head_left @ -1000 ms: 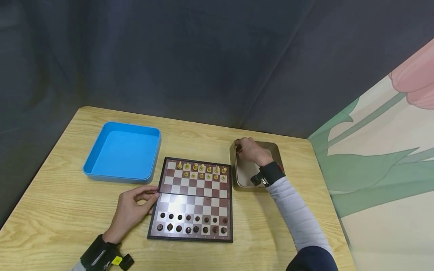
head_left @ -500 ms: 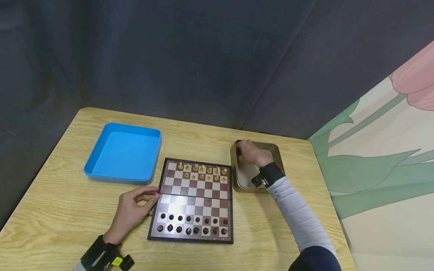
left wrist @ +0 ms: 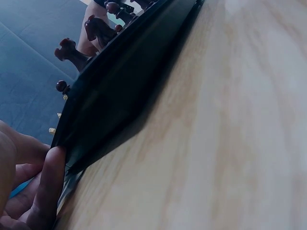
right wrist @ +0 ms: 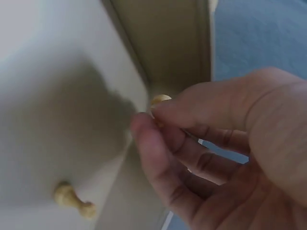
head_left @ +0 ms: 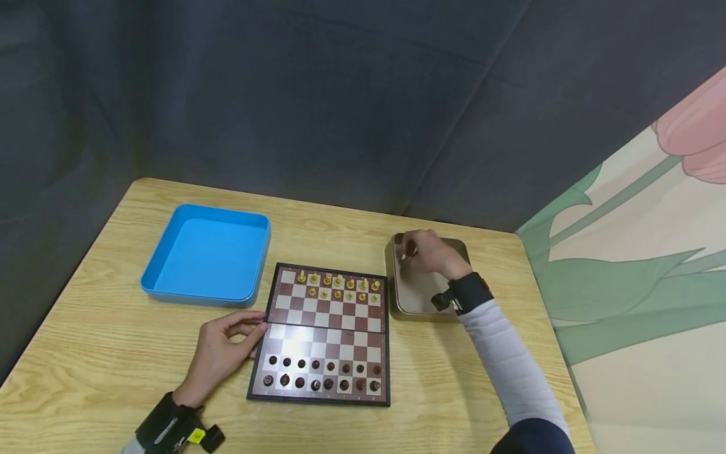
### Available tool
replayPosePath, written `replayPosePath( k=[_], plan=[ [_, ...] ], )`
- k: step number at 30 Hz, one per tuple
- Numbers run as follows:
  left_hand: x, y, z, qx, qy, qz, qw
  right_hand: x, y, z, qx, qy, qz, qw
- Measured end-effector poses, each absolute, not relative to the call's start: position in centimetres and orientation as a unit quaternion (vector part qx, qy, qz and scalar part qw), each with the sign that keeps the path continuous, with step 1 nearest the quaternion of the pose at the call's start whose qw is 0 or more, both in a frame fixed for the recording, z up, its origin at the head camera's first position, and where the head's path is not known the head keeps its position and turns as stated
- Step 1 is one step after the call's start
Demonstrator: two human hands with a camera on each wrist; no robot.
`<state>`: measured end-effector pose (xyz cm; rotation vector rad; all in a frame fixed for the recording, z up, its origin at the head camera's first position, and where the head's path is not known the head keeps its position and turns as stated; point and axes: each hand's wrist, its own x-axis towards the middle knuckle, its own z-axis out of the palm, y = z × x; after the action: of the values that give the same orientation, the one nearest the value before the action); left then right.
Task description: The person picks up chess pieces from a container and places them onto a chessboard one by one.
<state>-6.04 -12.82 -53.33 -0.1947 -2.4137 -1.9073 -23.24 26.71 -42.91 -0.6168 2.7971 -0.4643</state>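
In the head view my right hand (head_left: 429, 251) is over the metal tin (head_left: 422, 309), pinching a pale yellow chess piece (right wrist: 160, 99) between thumb and fingertips. The fingers hide most of that piece. A second pale chess piece (right wrist: 74, 200) lies on its side on the tin's floor in the right wrist view. My left hand (head_left: 218, 353) holds the left edge of the folding chessboard (head_left: 317, 315) near its middle seam, thumb and forefinger at the rim. Yellow pieces (head_left: 338, 280) stand in two rows at the board's far end. Dark pieces (head_left: 315, 384) fill two rows at the near end.
A blue tray (head_left: 207, 261) sits to the left, behind the left hand. The tin stands right beside the board's far right corner. Behind the wooden table (head_left: 442, 378) hangs a dark curtain (head_left: 317, 113), and a flower-patterned panel (head_left: 635, 277) lies along the right.
My right hand has risen from deep in the tin's far left corner and shifted slightly right, with a pale chess piece now showing at its fingertips. The left hand and the board stay put.
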Motion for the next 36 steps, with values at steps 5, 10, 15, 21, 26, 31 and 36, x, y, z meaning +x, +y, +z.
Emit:
replayPosePath(
  k=[5,10,15,21,26,31,36],
  plan=[
    [-6.0,-12.8,-53.2,-0.065,-0.784,-0.617,0.031,-22.5,26.9,-41.9,-0.228,0.955,-0.176,0.07],
    [-6.0,-12.7,-53.2,-0.066,-0.778,-0.625,0.03,-21.4,26.9,-41.1,-0.254,0.945,-0.203,0.033],
    [-6.1,-12.7,-53.2,-0.069,-0.773,-0.63,0.028,-20.3,26.5,-40.2,-0.279,0.936,-0.213,-0.003],
    [-6.1,-12.7,-53.3,-0.068,-0.773,-0.63,0.03,-19.2,24.8,-39.1,-0.321,0.921,-0.213,-0.051],
    [-6.1,-12.7,-53.2,-0.067,-0.775,-0.627,0.028,-18.3,22.1,-38.1,-0.347,0.907,-0.229,-0.063],
    [-6.2,-12.7,-53.2,-0.07,-0.783,-0.617,0.031,-17.6,19.3,-37.4,-0.382,0.891,-0.233,-0.072],
    [-6.1,-12.7,-52.9,-0.07,-0.78,-0.621,0.026,-17.0,16.6,-37.3,-0.421,0.876,-0.222,-0.083]
  ],
)
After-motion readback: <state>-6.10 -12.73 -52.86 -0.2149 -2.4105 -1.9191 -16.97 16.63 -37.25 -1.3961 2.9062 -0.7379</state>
